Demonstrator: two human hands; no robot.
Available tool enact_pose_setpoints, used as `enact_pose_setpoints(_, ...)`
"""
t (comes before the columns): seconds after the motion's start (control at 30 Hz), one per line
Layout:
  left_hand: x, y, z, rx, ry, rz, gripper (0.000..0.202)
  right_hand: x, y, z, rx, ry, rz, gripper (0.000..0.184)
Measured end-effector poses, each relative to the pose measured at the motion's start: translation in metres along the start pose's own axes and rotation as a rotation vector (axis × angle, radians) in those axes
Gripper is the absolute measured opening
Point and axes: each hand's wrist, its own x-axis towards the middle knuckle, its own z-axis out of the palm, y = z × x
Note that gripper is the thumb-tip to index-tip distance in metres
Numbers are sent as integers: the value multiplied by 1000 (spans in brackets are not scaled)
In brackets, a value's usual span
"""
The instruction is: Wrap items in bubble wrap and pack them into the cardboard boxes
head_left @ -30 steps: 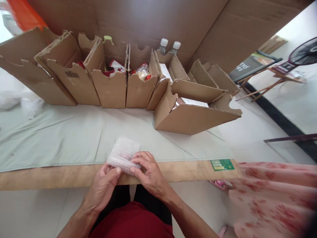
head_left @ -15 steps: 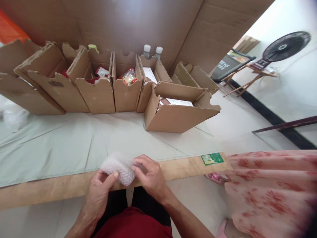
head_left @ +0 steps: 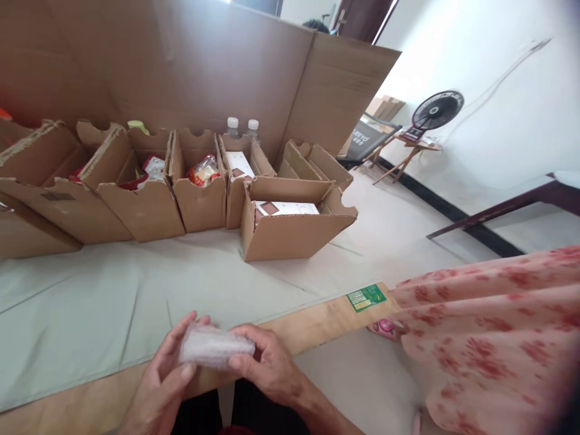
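A small roll of bubble wrap (head_left: pixel 212 347) lies lengthwise between my hands, just above the wooden front edge of the table (head_left: pixel 312 323). Whatever it may enclose is hidden. My left hand (head_left: pixel 170 359) cups its left end, with the thumb below and the fingers behind. On the right end, my right hand (head_left: pixel 267 362) pinches the roll between thumb and fingers. Beyond them spreads a pale green cloth (head_left: pixel 190 272) covering the tabletop.
Several cardboard bins (head_left: pixel 199 205) stand in a row at the back, some with packets and white boxes. One bin (head_left: pixel 285 238) sits sideways in front. Behind rises a cardboard panel (head_left: pixel 226 66). A fan (head_left: pixel 437 110) stands far right; a pink flowered cloth (head_left: pixel 489 338) hangs nearer.
The bubble wrap has turned from slanted to nearly level and looks more compact. My left hand's fingers have moved up behind it. The camera view has shifted up and to the right.
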Motion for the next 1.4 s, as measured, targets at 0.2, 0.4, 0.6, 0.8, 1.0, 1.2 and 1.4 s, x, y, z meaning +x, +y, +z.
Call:
enact_pose_setpoints(0.2,16,9,8,187,-90,42,52,-7,3,-25,283,-23,129,50)
enact_pose_setpoints(0.4,47,77,62,790,-218,949,41,-16,-34,-97,-79,142,52,33)
enact_pose_setpoints(0.6,95,118,146,1025,-168,1446,34,-21,-111,-186,-424,381,-177,25)
enact_pose_setpoints(0.8,106,106,154,990,-181,1463,16,29,-176,-260,-1003,653,-81,29)
enact_pose_setpoints(1.0,106,108,158,957,-178,1442,16,106,-193,-247,-1695,297,390,27)
enact_pose_setpoints(1.2,110,108,159,949,-166,1434,15,134,-210,-262,-1725,165,531,22)
enact_pose_setpoints(1.4,108,106,161,898,-153,1439,14,139,-196,-255,-1750,138,464,33)
